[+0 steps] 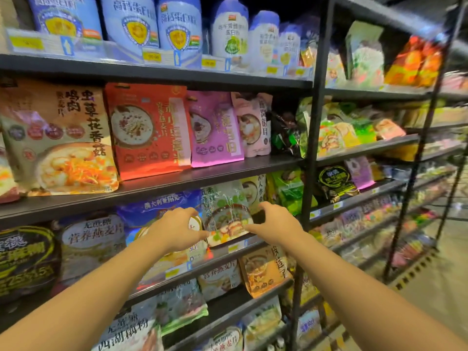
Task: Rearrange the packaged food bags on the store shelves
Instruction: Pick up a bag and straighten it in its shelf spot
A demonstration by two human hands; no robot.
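A pale green food bag (226, 211) with a bowl picture stands on the third shelf (177, 271) of a dark metal rack. My left hand (177, 229) reaches to its left edge, fingers curved, fingertips at the bag's lower left corner. My right hand (274, 222) is at the bag's right edge, thumb touching its lower right side. A blue bag (157, 206) stands just left of it, partly behind my left hand. Whether either hand grips the bag is unclear.
Orange, red and purple bags (149, 130) fill the shelf above. Blue pouches (129, 24) line the top shelf. An orange bag (263, 271) and others sit on lower shelves. A black upright post (310, 160) separates a second rack at right. The floor aisle (435, 282) lies lower right.
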